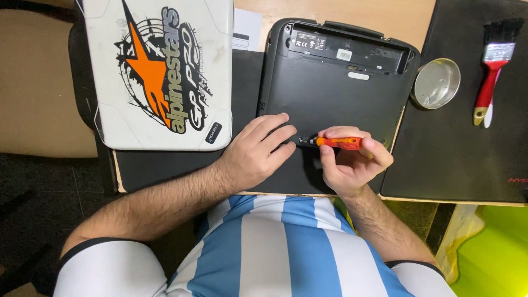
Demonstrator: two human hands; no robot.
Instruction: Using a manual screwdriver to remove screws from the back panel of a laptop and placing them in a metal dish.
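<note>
- Gripping: right hand (pixel 352 165), fingers and thumb closed round an orange-handled screwdriver (pixel 336 143); the tool lies level, tip toward 9 o'clock, meeting the near edge of the black laptop (pixel 330 93).
- Pressing: left hand (pixel 258 154), fingers together and flat on the laptop's underside, fingertips just at 9 o'clock of the screwdriver tip; holds nothing.
- Black laptop: turned bottom up, centre of the desk, battery bay open along its far edge at 12 o'clock.
- Black mat (pixel 165 165): under the laptop.
- White case (pixel 159 71): orange star graphic, at 10 o'clock of the hands, just beside the laptop.
- Round metal dish (pixel 437 82): at 2 o'clock, touching the laptop's right corner.
- Brush (pixel 492 71): red handle, black bristles, at 2 o'clock beyond the dish, on a second dark mat (pixel 456 159).
- Wooden desk (pixel 385 16): bare strip at 12 o'clock.
</note>
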